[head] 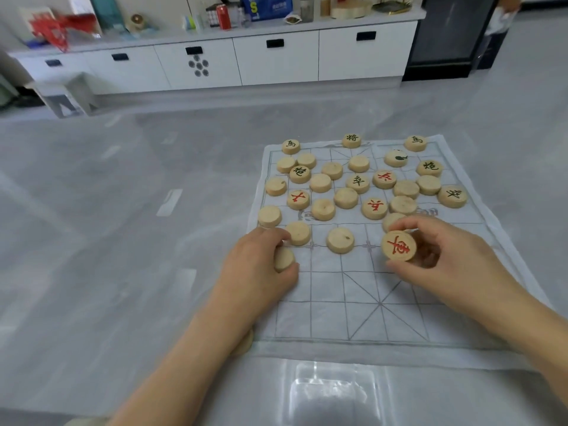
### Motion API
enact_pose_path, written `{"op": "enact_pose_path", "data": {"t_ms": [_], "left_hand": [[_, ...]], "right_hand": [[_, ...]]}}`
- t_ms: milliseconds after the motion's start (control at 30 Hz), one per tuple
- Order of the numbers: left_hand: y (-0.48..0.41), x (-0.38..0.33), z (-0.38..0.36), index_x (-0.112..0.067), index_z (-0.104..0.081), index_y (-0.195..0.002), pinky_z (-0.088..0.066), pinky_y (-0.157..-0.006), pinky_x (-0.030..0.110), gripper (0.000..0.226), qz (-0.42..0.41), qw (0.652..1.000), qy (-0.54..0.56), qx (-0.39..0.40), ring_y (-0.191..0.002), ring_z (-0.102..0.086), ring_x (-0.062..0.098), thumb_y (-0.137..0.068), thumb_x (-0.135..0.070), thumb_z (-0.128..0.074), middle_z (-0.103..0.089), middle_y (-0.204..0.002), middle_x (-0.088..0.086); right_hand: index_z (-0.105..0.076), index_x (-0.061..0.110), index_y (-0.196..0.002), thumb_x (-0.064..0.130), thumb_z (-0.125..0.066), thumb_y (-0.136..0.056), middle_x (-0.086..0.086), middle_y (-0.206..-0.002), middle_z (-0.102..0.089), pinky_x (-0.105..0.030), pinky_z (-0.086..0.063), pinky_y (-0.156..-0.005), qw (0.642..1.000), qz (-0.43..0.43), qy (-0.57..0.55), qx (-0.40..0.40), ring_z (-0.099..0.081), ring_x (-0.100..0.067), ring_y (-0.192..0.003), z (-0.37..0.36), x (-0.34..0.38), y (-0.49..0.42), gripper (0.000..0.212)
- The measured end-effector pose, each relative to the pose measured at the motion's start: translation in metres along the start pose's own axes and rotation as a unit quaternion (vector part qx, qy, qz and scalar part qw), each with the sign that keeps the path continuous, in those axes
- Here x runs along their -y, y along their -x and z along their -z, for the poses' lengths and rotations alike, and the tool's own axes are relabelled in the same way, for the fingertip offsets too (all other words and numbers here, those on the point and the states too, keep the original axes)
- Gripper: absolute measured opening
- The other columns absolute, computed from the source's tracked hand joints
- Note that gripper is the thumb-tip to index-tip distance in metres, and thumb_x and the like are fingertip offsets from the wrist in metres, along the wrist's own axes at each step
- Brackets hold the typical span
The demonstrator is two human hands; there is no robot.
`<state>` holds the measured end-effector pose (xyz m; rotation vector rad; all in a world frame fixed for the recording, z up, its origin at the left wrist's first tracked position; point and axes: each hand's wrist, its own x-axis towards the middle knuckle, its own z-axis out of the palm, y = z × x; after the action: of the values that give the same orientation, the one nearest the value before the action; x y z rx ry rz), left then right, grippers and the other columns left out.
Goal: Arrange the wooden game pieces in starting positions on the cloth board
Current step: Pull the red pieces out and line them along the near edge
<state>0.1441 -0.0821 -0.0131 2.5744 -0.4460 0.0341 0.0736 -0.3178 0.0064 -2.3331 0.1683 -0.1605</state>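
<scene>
Left hand [255,262] grips one blank piece [284,258], right hand [445,256] one red-marked piece [399,245].

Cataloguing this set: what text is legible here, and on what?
"車", red: held piece in the right hand.
"將", black: far middle piece.
"馬", black: far-left piece, far-right piece.
"卒", black: mid-board piece.
"S", yellow: blue bag.
Other pieces, red can: print too blurred.

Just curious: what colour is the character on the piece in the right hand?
Red; the piece shows best in the head view.
</scene>
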Motion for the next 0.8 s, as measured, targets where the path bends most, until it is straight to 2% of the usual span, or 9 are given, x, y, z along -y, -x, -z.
{"op": "enact_pose_path", "data": {"t_ms": [67,133,267,367,433,533,633,800], "left_hand": [[0.0,-0.001,0.002,-0.022,-0.059,-0.12,-0.037,-0.08,0.02,0.039,0.004,1.0,0.018,-0.01,-0.1,-0.054,0.013,-0.081,-0.026,-0.063,-0.059,-0.109,-0.006],[0.0,-0.001,0.003,-0.022,-0.059,-0.121,-0.041,-0.083,0.021,0.039,0.008,0.999,0.04,-0.018,-0.098,-0.055,0.012,-0.082,-0.025,-0.063,-0.06,-0.11,-0.007],[0.0,0.0,0.004,-0.024,-0.059,-0.119,-0.05,-0.086,0.029,0.036,0.017,0.998,0.064,-0.017,-0.094,-0.06,0.01,-0.083,-0.025,-0.061,-0.065,-0.104,-0.01],[-0.002,0.001,0.005,-0.021,-0.063,-0.112,-0.052,-0.08,0.032,0.025,0.029,0.995,0.088,-0.03,-0.085,-0.062,0.011,-0.087,-0.024,-0.057,-0.068,-0.092,-0.007],[-0.005,0.003,0.006,-0.019,-0.065,-0.108,-0.049,-0.074,0.026,0.021,0.036,0.995,0.086,-0.043,-0.082,-0.061,0.012,-0.091,-0.021,-0.053,-0.068,-0.086,-0.005],[-0.009,0.007,0.007,-0.02,-0.067,-0.105,-0.04,-0.067,0.009,0.018,0.049,0.994,0.082,-0.055,-0.083,-0.058,0.008,-0.093,-0.02,-0.053,-0.065,-0.087,-0.01],[-0.012,0.011,0.008,-0.021,-0.068,-0.1,-0.039,-0.068,0.005,0.015,0.063,0.991,0.096,-0.06,-0.084,-0.058,0.005,-0.092,-0.02,-0.057,-0.065,-0.088,-0.013],[-0.013,0.015,0.008,-0.02,-0.067,-0.104,-0.041,-0.077,0.02,0.016,0.089,0.991,0.081,-0.058,-0.092,-0.06,0.011,-0.089,-0.02,-0.06,-0.067,-0.096,-0.006]], "right_hand": [[-0.056,0.046,-0.094,0.033,-0.079,-0.068,0.022,-0.091,-0.057,-0.015,-0.04,-0.068,0.998,0.041,0.048,0.003,-0.053,0.001,-0.082,-0.002,-0.001,-0.001,0.037],[-0.058,0.043,-0.105,0.038,-0.077,-0.069,0.024,-0.096,-0.051,-0.015,-0.037,-0.072,0.996,0.059,0.073,0.004,-0.049,0.004,-0.087,-0.004,-0.004,-0.002,0.041],[-0.064,0.031,-0.113,0.044,-0.072,-0.07,0.027,-0.091,-0.05,-0.035,-0.042,-0.082,0.992,0.065,0.109,-0.01,-0.047,0.002,-0.085,-0.005,-0.005,-0.004,0.045],[-0.064,0.03,-0.111,0.045,-0.071,-0.07,0.028,-0.091,-0.051,-0.041,-0.044,-0.084,0.992,0.059,0.112,-0.011,-0.048,0.0,-0.084,-0.006,-0.002,-0.005,0.044],[-0.064,0.031,-0.11,0.048,-0.069,-0.069,0.028,-0.092,-0.051,-0.041,-0.044,-0.084,0.992,0.06,0.109,-0.009,-0.048,0.003,-0.086,-0.007,-0.001,-0.004,0.044],[-0.064,0.031,-0.109,0.045,-0.07,-0.069,0.028,-0.092,-0.052,-0.041,-0.044,-0.084,0.993,0.061,0.105,-0.011,-0.048,0.005,-0.087,-0.007,0.0,-0.003,0.042],[-0.064,0.031,-0.108,0.045,-0.071,-0.069,0.027,-0.091,-0.052,-0.042,-0.044,-0.083,0.993,0.054,0.106,-0.011,-0.05,0.001,-0.085,-0.006,0.002,-0.003,0.042],[-0.06,0.032,-0.112,0.046,-0.067,-0.067,0.025,-0.092,-0.055,-0.042,-0.045,-0.085,0.993,0.05,0.108,-0.001,-0.052,0.001,-0.085,-0.008,0.002,-0.002,0.047]]}}
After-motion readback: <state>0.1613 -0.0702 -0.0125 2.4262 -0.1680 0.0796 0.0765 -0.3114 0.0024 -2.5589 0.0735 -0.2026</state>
